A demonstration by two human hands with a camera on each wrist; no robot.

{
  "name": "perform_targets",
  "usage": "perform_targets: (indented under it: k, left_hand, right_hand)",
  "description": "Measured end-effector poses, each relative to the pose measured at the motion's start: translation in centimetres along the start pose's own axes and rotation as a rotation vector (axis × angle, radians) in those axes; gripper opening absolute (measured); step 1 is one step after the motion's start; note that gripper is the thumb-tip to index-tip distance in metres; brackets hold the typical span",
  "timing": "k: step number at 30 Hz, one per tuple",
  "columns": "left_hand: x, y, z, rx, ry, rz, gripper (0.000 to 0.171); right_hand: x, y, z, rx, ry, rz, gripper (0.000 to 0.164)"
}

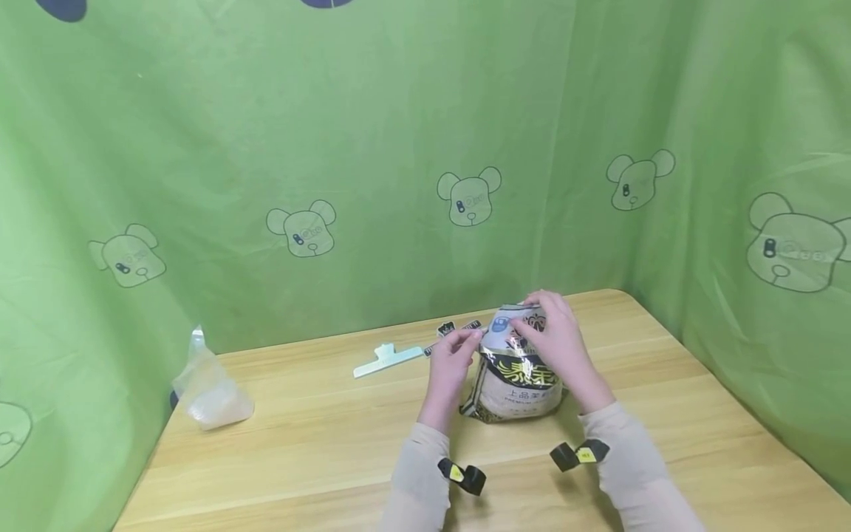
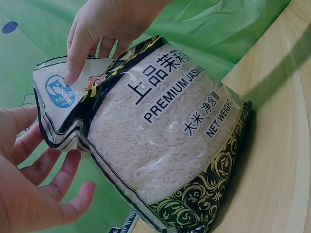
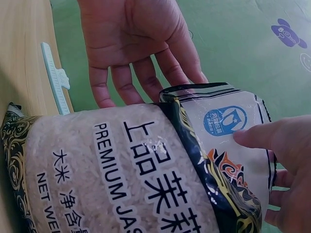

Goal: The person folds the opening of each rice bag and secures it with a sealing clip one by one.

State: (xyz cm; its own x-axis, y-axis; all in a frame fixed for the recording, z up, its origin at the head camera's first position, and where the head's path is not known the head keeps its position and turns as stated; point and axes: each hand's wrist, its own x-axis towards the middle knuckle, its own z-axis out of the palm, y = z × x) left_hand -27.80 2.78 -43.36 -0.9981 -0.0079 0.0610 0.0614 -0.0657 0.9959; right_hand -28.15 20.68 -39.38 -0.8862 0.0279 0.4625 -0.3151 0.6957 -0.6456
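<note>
A bag of rice (image 1: 521, 395), clear in front with black and gold bands, stands on the table, its white top flap (image 2: 60, 92) bent over. My right hand (image 1: 561, 343) pinches this flap, thumb on the printed front and fingers behind it, as the right wrist view (image 3: 286, 170) also shows. Beside the flap's left corner is my left hand (image 1: 452, 362), its fingers loosely extended along the bag's side. In the left wrist view, the left hand's fingertips (image 2: 73, 158) come right at the bag's folded edge.
A pale green sealing clip (image 1: 388, 360) lies on the wooden table (image 1: 319, 443) left of the bag, with a black-and-white patterned strip (image 1: 432, 347) beside it. Further left stands a clear plastic bag with whitish contents (image 1: 216, 399). Green curtains (image 1: 399, 133) surround the table.
</note>
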Motion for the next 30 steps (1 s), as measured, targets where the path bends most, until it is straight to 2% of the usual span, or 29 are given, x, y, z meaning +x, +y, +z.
perform_targets:
  k: [6,11,18,30]
  left_hand:
    - [0.1,-0.1,-0.1,0.010,0.002,-0.025,0.028]
    - [0.1,-0.1,-0.1,0.012,0.005,-0.026,0.028]
    - [0.0,-0.1,0.0,-0.002,-0.001,-0.026,0.028]
    - [0.0,-0.1,-0.1,-0.003,-0.014,-0.041,0.026]
  right_hand:
    - [0.0,0.0,-0.1,0.014,0.022,0.015,0.030]
    - [0.1,0.1,-0.2,0.010,0.037,-0.001,0.029]
    - [0.0,0.5,-0.8,0.050,0.083,0.006,0.018]
    - [0.2,0.4,-1.9,0.104,0.120,-0.029,0.022]
